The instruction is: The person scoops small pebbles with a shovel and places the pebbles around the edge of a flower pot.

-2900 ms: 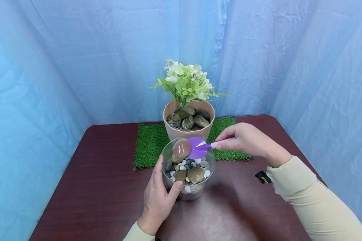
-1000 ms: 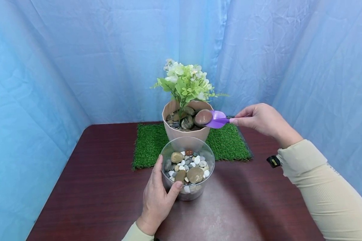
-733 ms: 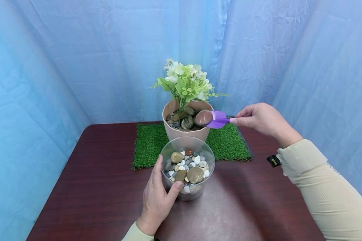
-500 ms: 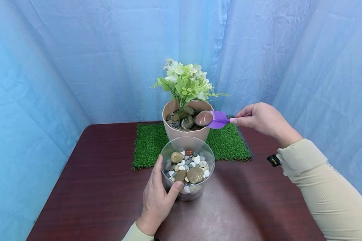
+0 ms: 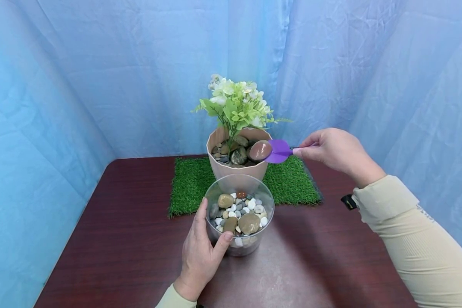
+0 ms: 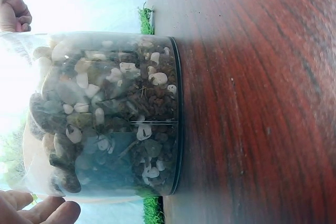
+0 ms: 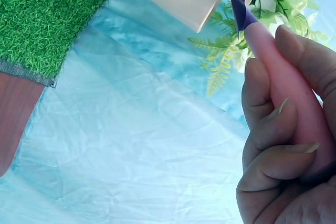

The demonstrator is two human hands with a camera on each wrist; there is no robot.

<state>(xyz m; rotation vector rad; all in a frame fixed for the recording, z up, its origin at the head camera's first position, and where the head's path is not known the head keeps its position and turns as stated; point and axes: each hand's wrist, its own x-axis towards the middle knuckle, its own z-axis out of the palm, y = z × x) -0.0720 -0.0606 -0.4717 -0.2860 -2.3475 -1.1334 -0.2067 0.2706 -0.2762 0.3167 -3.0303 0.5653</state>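
Observation:
My right hand [image 5: 336, 152] grips the pink handle [image 7: 294, 93] of a small garden trowel [image 5: 279, 151] with a purple blade. A smooth reddish-brown stone [image 5: 261, 150] lies at the blade's tip, over the right side of a beige flowerpot [image 5: 236, 171]. Whether the stone touches the stones beneath cannot be told. My left hand [image 5: 201, 252] holds a clear plastic container [image 5: 240, 248] by its left side, thumb at the front rim. Inside it are white and grey pebbles [image 5: 239, 208] and larger brown stones [image 5: 249, 223]; the left wrist view shows its packed wall.
White flowers with green leaves [image 5: 238, 102] stand in the flowerpot among several dark stones [image 5: 238, 156]. Under the pot lies an artificial grass mat [image 5: 296, 184] on the dark red table [image 5: 131, 239]. Blue curtains [image 5: 158, 77] hang behind and at both sides.
My right hand has carried the stone on the trowel from above the clear container to the flowerpot's right side. Most recently the blade has tilted and the hand risen slightly. My left hand stays put.

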